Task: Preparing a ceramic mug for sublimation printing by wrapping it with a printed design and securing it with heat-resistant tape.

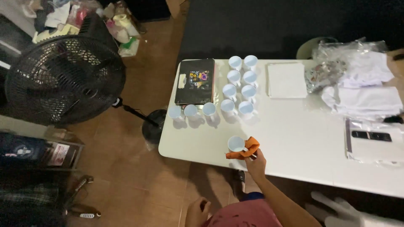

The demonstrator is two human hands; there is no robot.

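Note:
My right hand (255, 163) reaches over the near edge of a white table (294, 138) and grips an orange cloth (247, 148). The cloth rests against a single white mug (235, 143) that stands upright near that edge. My left hand (198, 211) hangs low below the table, fingers curled into a fist with nothing visible in it. Farther back on the table stand two columns of several white mugs (240, 86) and a row of three white mugs (192, 111).
A black flat box with a colourful picture (195, 81) lies left of the mugs. A white paper stack (287, 80), bagged white cloth (362, 80) and a flat clear packet (372, 141) lie to the right. A black standing fan (63, 80) stands left on the brown floor. A blurred pale shape (336, 208) shows at the bottom right.

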